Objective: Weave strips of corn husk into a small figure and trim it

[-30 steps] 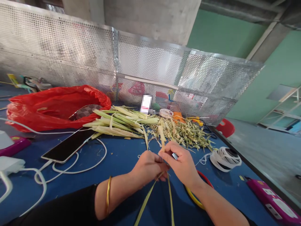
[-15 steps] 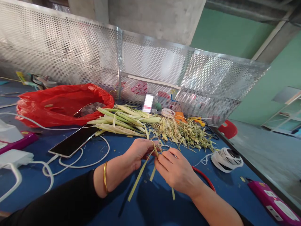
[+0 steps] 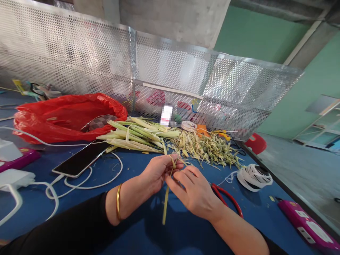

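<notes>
My left hand (image 3: 156, 174) is closed, with thumb and fingers pinching a folded, yellow-green leaf strip (image 3: 165, 209) above the blue table. One narrow end of the strip hangs down below the hands. My right hand (image 3: 192, 189) sits close against the left, fingers curled in on the strip; its fingertips are partly hidden. Just beyond both hands lies a pile of long pale green leaves (image 3: 138, 136), with a heap of shredded leaf scraps (image 3: 207, 147) beside it. A red-handled tool (image 3: 231, 199) rests partly behind my right wrist.
At the left are a red plastic bag (image 3: 69, 113), a phone (image 3: 79, 159) with a white cable, and a white charger (image 3: 17, 179). A spool of white cord (image 3: 255, 177) and a purple power strip (image 3: 305, 225) lie right. A perforated metal screen (image 3: 170, 67) borders the back.
My right hand has shifted left, nearer to my left hand. The hanging strip end has swung to a steeper angle, and the other dangling ends no longer show. More of the red handles is visible.
</notes>
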### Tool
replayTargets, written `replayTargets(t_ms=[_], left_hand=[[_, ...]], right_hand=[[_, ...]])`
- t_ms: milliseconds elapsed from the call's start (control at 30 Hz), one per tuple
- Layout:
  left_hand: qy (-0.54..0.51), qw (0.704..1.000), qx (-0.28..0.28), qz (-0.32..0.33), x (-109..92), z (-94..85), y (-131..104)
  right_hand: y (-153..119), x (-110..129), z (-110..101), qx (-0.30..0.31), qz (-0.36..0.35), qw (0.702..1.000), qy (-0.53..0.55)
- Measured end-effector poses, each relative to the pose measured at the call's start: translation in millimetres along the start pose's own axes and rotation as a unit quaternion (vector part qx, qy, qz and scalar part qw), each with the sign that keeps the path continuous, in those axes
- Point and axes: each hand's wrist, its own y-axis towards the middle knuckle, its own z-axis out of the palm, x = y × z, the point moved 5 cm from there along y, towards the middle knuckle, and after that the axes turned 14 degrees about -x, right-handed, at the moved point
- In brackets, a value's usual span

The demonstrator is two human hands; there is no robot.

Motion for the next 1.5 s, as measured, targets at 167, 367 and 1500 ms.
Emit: replayTargets(t_ms=[167,367,1500], left_hand=[[-0.012,1.0,-0.004,0.023,2.3,2.5,-5.1],[0.071,0.995,-0.014,0.072,-5.2,5.3,-9.3],[0.083,0.982,-0.089,0.147,-19.1,-6.1,-5.3]], right_hand=[[-1.2,-5.6,-7.0,-0.065,0.06,0.995,0.041],[-21.2,-51.8,-13.6,-0.161,0.454,0.866,0.134],[-19.1,-44.5,6.5,-0.033,0.383,0.915,0.122]])
